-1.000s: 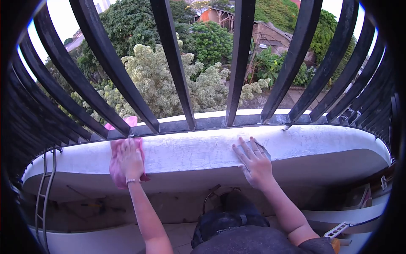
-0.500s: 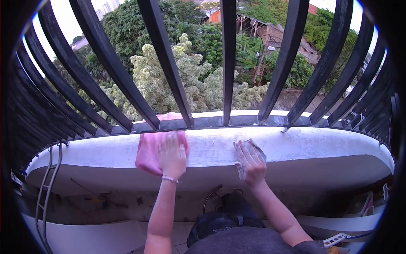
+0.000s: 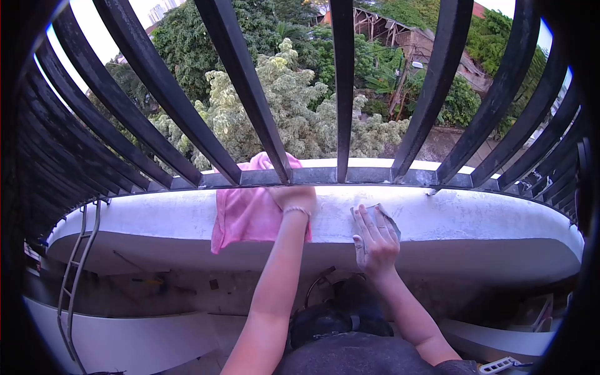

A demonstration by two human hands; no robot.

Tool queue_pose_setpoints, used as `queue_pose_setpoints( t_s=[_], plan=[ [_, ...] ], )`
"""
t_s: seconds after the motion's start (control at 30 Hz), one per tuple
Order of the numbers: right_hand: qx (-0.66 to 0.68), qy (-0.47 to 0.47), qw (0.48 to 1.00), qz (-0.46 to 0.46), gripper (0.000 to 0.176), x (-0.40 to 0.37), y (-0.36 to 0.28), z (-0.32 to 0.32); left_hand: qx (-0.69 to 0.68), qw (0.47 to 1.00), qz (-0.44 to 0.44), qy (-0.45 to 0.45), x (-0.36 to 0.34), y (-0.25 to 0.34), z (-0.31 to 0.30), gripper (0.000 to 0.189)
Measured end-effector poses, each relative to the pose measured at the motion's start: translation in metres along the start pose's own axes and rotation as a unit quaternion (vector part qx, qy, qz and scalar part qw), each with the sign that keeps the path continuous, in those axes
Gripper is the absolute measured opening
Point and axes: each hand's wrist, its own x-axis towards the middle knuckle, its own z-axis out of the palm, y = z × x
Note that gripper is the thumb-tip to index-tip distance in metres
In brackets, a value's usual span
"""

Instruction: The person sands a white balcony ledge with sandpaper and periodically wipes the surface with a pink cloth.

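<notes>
Left hand [image 3: 295, 197], cloth [image 3: 247, 215] touch railing base [image 3: 375, 177].

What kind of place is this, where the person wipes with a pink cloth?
Most likely an upper-floor balcony: black metal bars rise from a rail along a white ledge, and treetops and a roof lie below, beyond the bars.

soft daylight comes in from beyond the bars [image 3: 342, 94], and the sky [image 3: 80, 31] in the top corners is blown out to white. the bars read as near-black silhouettes. the top of the white ledge [image 3: 469, 212] catches the light, while its underside lies in dim shadow. strong fisheye distortion bends ledge and bars, and a dark vignette rings the edges. the centre is fairly sharp.
</notes>
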Motion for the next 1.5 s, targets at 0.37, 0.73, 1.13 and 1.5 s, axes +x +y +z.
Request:
queue_pose_setpoints(
  t_s=[0.37,0.73,1.13,1.5],
  plan=[
    [0.034,-0.053,0.998,0.016,0.057,-0.002,0.002,-0.001,0.017,0.995,0.033,0.087,-0.11,-0.048,-0.007,0.076],
    [0.066,-0.127,0.99,-0.017,0.063,0.0,0.018,-0.022,-0.009,0.977,0.174,-0.122,-0.037,-0.022,-0.017,0.052],
    [0.095,-0.235,0.955,-0.153,0.062,0.045,0.025,0.01,0.084,0.99,-0.077,0.083,-0.01,-0.232,0.032,0.072],
    [0.217,-0.324,0.914,-0.113,0.051,0.133,-0.028,0.053,0.065,0.96,-0.273,-0.02,-0.019,-0.317,-0.013,0.066]
  ],
)
